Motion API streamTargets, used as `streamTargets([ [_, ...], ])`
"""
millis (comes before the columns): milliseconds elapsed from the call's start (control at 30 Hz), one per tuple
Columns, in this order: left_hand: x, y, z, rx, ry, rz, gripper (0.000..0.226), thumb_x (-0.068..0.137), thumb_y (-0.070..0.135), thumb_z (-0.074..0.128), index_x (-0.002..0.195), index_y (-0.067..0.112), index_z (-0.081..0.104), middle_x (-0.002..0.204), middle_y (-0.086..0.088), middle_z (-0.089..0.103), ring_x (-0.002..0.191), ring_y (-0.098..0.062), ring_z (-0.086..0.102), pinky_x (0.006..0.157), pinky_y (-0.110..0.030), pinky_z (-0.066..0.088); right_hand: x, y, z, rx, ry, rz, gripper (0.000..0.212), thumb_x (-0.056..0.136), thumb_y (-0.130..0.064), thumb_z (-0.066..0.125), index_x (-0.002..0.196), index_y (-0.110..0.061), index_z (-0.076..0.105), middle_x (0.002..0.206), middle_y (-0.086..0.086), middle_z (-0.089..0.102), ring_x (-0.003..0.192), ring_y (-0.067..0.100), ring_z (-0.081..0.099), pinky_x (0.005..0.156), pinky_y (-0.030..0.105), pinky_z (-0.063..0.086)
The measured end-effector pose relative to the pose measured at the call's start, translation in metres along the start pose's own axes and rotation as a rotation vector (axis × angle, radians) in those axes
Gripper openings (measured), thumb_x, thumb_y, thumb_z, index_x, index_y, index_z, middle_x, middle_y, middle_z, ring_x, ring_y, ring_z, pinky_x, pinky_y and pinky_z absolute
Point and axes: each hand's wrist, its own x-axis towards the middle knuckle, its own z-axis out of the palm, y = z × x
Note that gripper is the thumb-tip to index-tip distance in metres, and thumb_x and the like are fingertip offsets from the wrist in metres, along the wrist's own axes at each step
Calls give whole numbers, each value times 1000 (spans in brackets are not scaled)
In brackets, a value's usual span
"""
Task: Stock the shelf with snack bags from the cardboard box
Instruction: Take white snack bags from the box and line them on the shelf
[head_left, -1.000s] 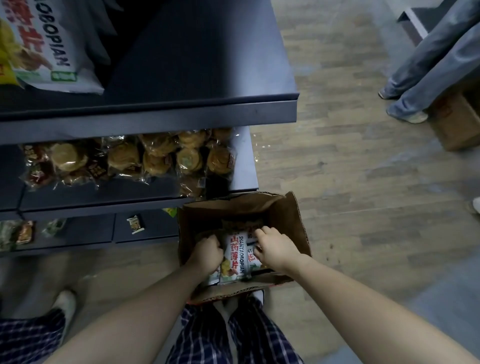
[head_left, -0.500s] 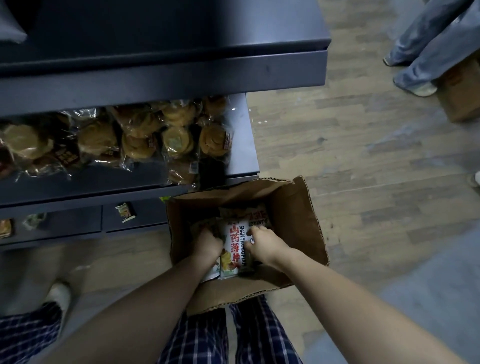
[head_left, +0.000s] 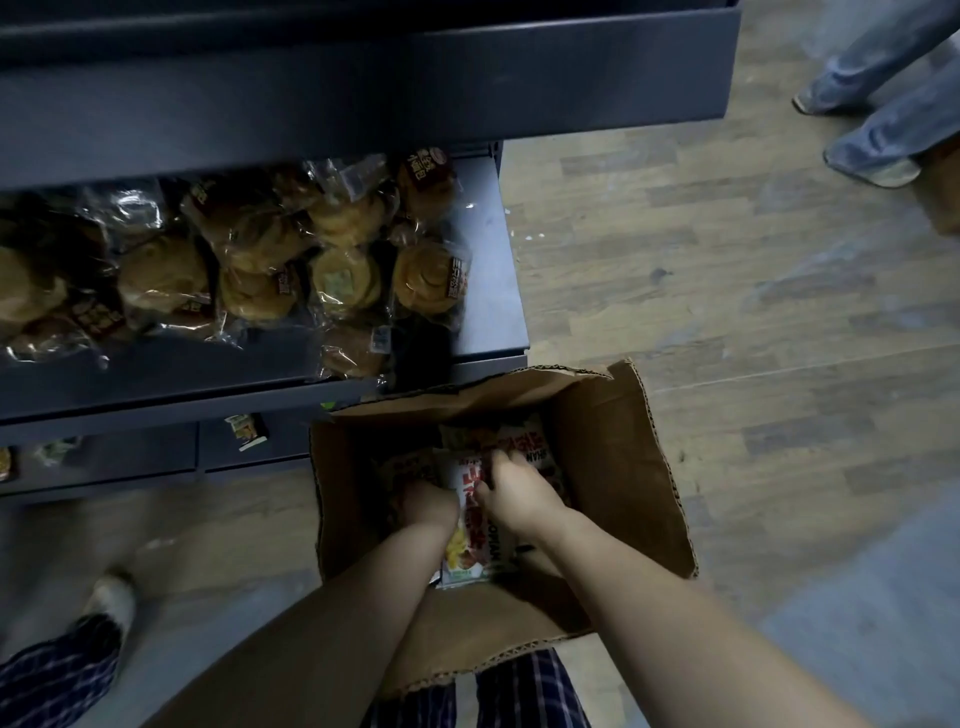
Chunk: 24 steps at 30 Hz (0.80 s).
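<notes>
An open cardboard box (head_left: 634, 467) stands on the floor in front of the dark shelf unit (head_left: 363, 93). Inside it lie white snack bags with red lettering (head_left: 475, 540). Both my hands are down in the box. My left hand (head_left: 428, 506) presses against the left edge of a bag, fingers curled and partly hidden. My right hand (head_left: 511, 493) grips the same bag from the right, fingers over its top. More bags (head_left: 524, 441) lie further back in the box.
The middle shelf (head_left: 483, 291) holds wrapped buns (head_left: 249, 260). A lower shelf (head_left: 130, 457) carries small packets (head_left: 247, 430). Another person's legs in jeans (head_left: 883, 104) stand at the top right by a second box (head_left: 945, 197). My shoe (head_left: 111, 597) is at the lower left.
The view has tilted down and moved closer to the box; the top shelf's bag left the frame. Both hands have pushed deeper around the snack bag.
</notes>
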Motion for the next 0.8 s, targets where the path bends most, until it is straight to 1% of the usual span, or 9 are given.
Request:
streamTargets([
  [100, 13, -1, 3, 18, 23, 14, 43, 102, 16, 30, 137, -6, 40, 143, -24, 40, 132, -36, 39, 110, -37, 33, 10, 1, 3, 28, -11, 22, 44, 97, -28, 48, 132, -4, 39, 136, 21, 38, 121, 40, 46, 98, 43, 40],
  [233, 17, 7, 4, 21, -5, 64, 42, 104, 10, 17, 141, -4, 33, 147, -22, 34, 136, -31, 35, 111, -32, 27, 20, 3, 12, 66, -49, 50, 51, 97, -30, 47, 136, 0, 35, 140, 23, 31, 123, 42, 44, 99, 40, 38],
  [367, 23, 7, 11, 24, -45, 88, 43, 104, 15, 25, 143, -3, 31, 148, -20, 34, 136, -28, 37, 108, -28, 27, 26, 6, 23, 134, -88, 89, 63, 96, -38, 49, 139, 3, 30, 144, 23, 26, 130, 39, 39, 106, 36, 35],
  [433, 25, 5, 12, 29, -89, 99, 43, 104, 14, 27, 143, -4, 31, 147, -20, 36, 135, -29, 38, 107, -29, 30, 28, 5, 26, 156, -95, 101, 68, 95, -43, 50, 140, 3, 26, 146, 22, 22, 132, 39, 36, 109, 38, 33],
  [500, 28, 1, 12, 49, -107, 111, 43, 104, 15, 25, 144, -1, 28, 149, -19, 33, 136, -29, 36, 107, -28, 27, 28, 3, 28, 181, -97, 105, 74, 92, -47, 52, 142, -1, 21, 146, 20, 19, 134, 39, 34, 108, 42, 35],
  [567, 32, -3, 13, 86, -143, 115, 43, 105, 17, 23, 145, 1, 28, 148, -19, 35, 134, -28, 38, 104, -27, 30, 28, 2, 27, 189, -92, 94, 82, 88, -51, 55, 146, -10, 14, 147, 17, 18, 133, 39, 34, 103, 45, 38],
  [633, 34, -7, 14, 121, -169, 109, 44, 105, 20, 23, 145, 4, 27, 146, -18, 37, 131, -28, 42, 100, -27, 35, 28, 2, 24, 128, -92, 74, 81, 85, -51, 59, 145, -17, 16, 145, 17, 19, 130, 40, 39, 99, 46, 42],
  [700, 37, -10, 17, 116, -175, 114, 46, 104, 24, 30, 146, 7, 28, 145, -17, 39, 128, -29, 45, 97, -28, 39, 28, 2, 21, 80, -107, 63, 77, 85, -48, 61, 144, -19, 22, 144, 17, 21, 127, 41, 41, 99, 48, 44],
  [800, 42, -14, 20, 81, -203, 94, 43, 99, 23, 45, 138, 5, 42, 139, -18, 46, 124, -29, 48, 94, -28, 42, 30, 2, 19, 69, -117, 63, 70, 86, -36, 64, 142, -18, 26, 144, 18, 20, 126, 42, 42, 100, 45, 44],
])
